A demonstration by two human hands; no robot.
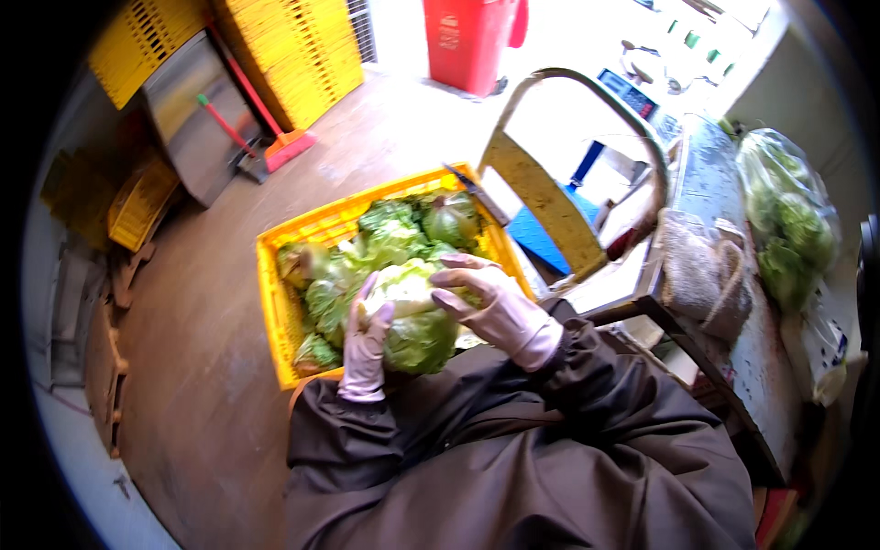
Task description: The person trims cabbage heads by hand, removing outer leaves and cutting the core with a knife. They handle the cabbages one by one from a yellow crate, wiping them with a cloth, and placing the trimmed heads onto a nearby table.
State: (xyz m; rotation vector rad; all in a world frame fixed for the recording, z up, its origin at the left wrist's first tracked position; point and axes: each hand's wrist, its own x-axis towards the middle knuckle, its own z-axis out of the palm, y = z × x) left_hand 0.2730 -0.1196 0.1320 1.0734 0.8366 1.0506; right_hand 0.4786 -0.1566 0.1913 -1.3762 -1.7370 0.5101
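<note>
A pale green lettuce head point(419, 337) is before my lap, its whitish top turned up. My left hand point(364, 347), in a pale glove, grips its left side with thumb and fingers around it. My right hand point(505, 306), gloved alike, hovers at its upper right with fingers spread and curled; whether the fingertips touch the leaves I cannot tell. Just beyond my hands stands a yellow plastic crate point(271, 302) holding several heads of lettuce point(395, 234) with loose outer leaves. A knife point(485, 199) lies across the crate's right rim.
Right of the crate are a metal-framed folding chair point(543, 199) and a blue platform scale point(543, 237). A worktable point(756, 385) carries a towel point(701, 275) and a plastic bag of lettuce point(790, 220). Stacked yellow crates point(302, 55), a broom point(285, 148) and a red bin point(467, 45) stand ahead.
</note>
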